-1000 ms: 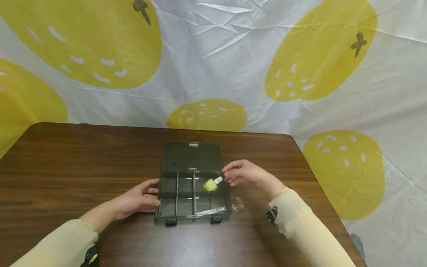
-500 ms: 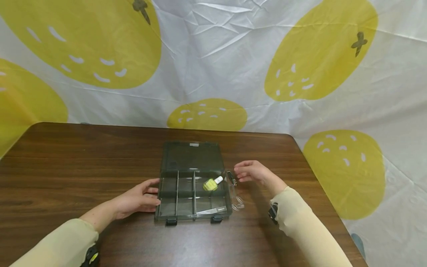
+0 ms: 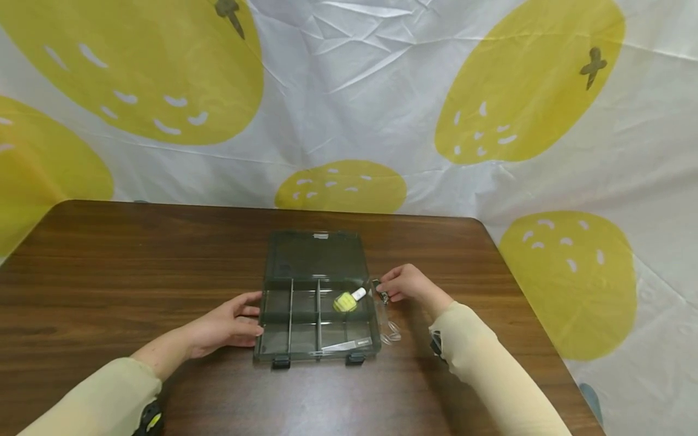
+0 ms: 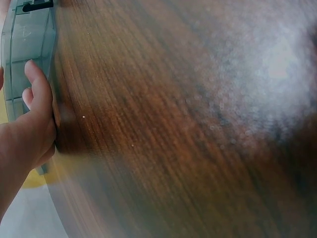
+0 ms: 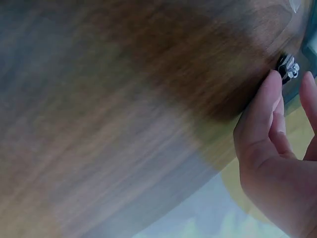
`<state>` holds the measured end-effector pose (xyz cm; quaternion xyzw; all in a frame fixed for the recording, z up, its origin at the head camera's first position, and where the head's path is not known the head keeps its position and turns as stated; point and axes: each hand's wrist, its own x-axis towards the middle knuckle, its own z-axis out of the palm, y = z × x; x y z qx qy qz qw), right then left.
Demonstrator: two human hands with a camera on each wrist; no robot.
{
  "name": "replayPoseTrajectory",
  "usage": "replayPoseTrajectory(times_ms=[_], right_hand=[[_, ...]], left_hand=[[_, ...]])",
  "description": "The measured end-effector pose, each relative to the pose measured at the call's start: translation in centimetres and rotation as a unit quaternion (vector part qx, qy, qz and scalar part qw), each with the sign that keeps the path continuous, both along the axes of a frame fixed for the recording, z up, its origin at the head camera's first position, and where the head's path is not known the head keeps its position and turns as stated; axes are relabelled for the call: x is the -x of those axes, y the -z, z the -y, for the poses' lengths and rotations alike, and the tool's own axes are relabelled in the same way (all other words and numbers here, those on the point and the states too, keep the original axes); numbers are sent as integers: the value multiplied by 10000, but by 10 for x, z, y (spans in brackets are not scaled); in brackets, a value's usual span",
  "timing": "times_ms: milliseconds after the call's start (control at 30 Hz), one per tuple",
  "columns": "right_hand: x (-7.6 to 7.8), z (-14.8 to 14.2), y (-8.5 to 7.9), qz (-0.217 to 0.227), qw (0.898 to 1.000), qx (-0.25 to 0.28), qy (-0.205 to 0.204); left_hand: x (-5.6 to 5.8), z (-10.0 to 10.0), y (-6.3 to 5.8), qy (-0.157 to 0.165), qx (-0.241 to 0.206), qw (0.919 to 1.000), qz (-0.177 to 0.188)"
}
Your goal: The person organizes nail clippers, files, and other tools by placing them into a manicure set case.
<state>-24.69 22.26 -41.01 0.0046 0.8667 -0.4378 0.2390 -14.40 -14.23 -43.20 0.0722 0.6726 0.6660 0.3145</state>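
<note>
An open, dark translucent divided box [image 3: 291, 318] lies on the table. My left hand [image 3: 220, 327] rests against its left side with fingers spread; in the left wrist view, the same hand [image 4: 34, 119] is beside the box wall. A yellow nail polish bottle [image 3: 345, 301] with a white cap sits in the right part of the box. Below it lies a flat silver piece resembling tweezers [image 3: 346, 346]. Just outside the box's right edge, my right hand [image 3: 411, 284] touches a small dark metal nail clipper [image 5: 287, 68]. Its thumb and forefinger stand apart there.
Clear plastic loops [image 3: 390, 333] lie right of the box, near its front corner. The lid [image 3: 316, 254] is folded back flat. Two black latches [image 3: 280, 362] stick out at the front. A white cloth with yellow fruit prints [image 3: 349, 109] hangs behind the table [image 3: 136, 260].
My right hand drew back rightward from the box edge, exposing the nail clipper, then came back left to touch it. My left hand stays at the box's side.
</note>
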Motion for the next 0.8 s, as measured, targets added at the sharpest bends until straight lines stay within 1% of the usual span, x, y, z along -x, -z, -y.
replayPoseTrajectory(times_ms=[133,233,300,400,533,667,800], right_hand=[[0,8,-2,-140,9990,-410,62],[1,10,-2,-153,9985,-514,143],[2,9,-1,-125,9987,-479,137],[2,6,1,-21,9994,-295,157],[2,0,2,163,9995,180,208],[2,-5,3,379,9968,643,271],[4,-9,5,548,9933,946,385]], left_hand=[[0,0,-1,12,-3,10000,-4],[1,-1,-1,30,-12,10000,-22],[1,-1,0,21,-10,10000,-11],[1,-2,0,-2,-7,10000,10],[1,-2,1,3,-30,10000,11],[1,-2,1,15,-53,10000,29],[2,-2,2,12,-41,10000,45]])
